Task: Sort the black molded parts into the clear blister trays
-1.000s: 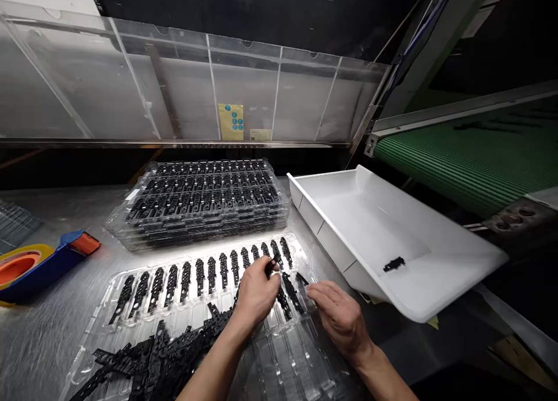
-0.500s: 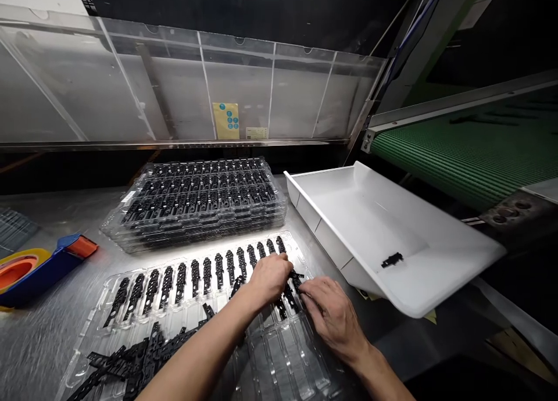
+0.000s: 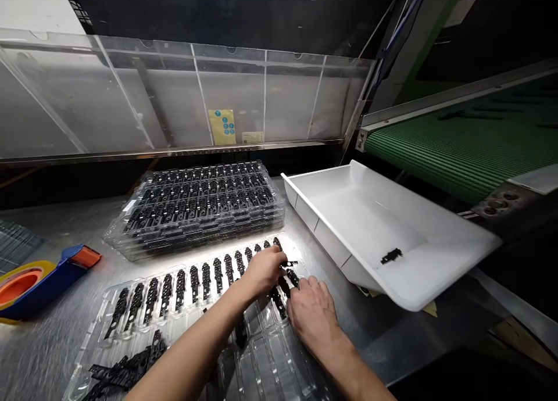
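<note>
My left hand (image 3: pixel 265 271) is closed over the right end of a clear plastic tray (image 3: pixel 174 317), and a small black perforated plastic part (image 3: pixel 290 264) juts from its fingertips. Just below and to the right, my right hand (image 3: pixel 311 305) has its fingers bent round the upper end of another black perforated part (image 3: pixel 292 278) at the tray's right edge. My fingers partly hide both parts. A row of similar black parts (image 3: pixel 180 289) lies in the tray's upper slots. Loose black parts (image 3: pixel 131 366) are heaped at its lower left, partly behind my left forearm.
Behind stands a stack of filled clear trays (image 3: pixel 196 235). At right, a white bin (image 3: pixel 331 238) contains one black part (image 3: pixel 391 256). A blue tape dispenser (image 3: pixel 47 290) sits at left, and a green conveyor belt (image 3: pixel 436 157) runs at the far right.
My right hand has moved left and down, closer to the tray's edge and my left hand. The left hand has shifted slightly left. The view has also shifted a little.
</note>
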The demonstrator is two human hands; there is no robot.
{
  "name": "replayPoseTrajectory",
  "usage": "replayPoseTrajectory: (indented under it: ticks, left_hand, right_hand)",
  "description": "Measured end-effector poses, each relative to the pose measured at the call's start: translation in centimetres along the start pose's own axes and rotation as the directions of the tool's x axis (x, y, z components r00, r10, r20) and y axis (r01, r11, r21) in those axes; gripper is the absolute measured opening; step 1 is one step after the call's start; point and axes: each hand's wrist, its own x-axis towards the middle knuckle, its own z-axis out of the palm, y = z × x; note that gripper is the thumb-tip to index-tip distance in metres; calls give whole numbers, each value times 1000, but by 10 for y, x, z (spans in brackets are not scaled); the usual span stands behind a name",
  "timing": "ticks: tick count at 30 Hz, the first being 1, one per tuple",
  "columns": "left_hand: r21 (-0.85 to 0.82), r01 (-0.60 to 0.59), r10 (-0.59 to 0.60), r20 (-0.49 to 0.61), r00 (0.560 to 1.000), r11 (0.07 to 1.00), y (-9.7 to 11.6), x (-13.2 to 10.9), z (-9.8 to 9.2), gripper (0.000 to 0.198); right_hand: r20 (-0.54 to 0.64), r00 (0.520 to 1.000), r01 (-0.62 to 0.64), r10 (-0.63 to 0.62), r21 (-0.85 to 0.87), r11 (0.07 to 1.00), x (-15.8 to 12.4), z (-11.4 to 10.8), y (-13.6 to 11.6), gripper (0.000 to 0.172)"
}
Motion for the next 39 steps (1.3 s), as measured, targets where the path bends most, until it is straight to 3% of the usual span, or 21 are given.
replayPoseTrajectory:
  ticks: [6, 11, 16, 20, 24, 26, 28, 31, 33, 34, 36, 39]
  left_hand:
    - [-149, 87, -93, -33, 995, 985, -13, -16, -9, 30]
    - [-179, 136, -145, -39, 989, 974, -9, -14, 8, 11]
    - [-225, 200, -227, -101, 969, 954, 4, -8, 19, 10]
    - [-391, 297, -369, -120, 922, 871, 4, -20, 2, 18]
    - [-543, 378, -482, -56, 875, 750, 0, -56, -14, 34]
    - [-595, 339, -430, -13, 903, 729, 5, -75, -10, 35]
    - [-649, 220, -304, -17, 953, 728, 12, -91, 1, 34]
    - [-630, 85, -225, -146, 963, 772, 19, -107, 18, 36]
    - [-471, 117, -278, -288, 916, 874, 16, -115, 23, 38]
    - [-351, 181, -306, -345, 887, 919, 12, -117, 23, 38]
    - [-136, 361, -385, -377, 842, 923, 0, -119, 20, 34]
    - [-35, 511, -495, -309, 812, 859, -15, -114, 16, 19]
  right_hand:
    - [-26, 997, -70, 73, 100, 992, 6, -5, 4, 24]
    - [-14, 998, -56, 59, 186, 981, 0, 0, 14, 14]
    - [-79, 997, 25, -12, 166, 986, -1, 7, 14, 19]
    - [-169, 980, 140, -107, 192, 971, 3, 12, 27, 20]
    - [-209, 968, 197, -140, 282, 939, 2, 12, 36, 25]
    - [-251, 963, 204, -100, 432, 879, -2, 8, 34, 29]
    - [-189, 976, 201, -104, 620, 758, -8, 1, 29, 36]
    - [-68, 979, 175, -193, 771, 613, -15, -9, 18, 28]
    - [-197, 967, 256, -165, 715, 650, -17, -9, 11, 21]
    - [-304, 941, 315, -147, 634, 706, -17, -6, 7, 21]
    - [-444, 874, 395, -197, 413, 821, -14, 3, -1, 23]
    - [-383, 856, 418, -347, 120, 900, -11, 18, -16, 24]
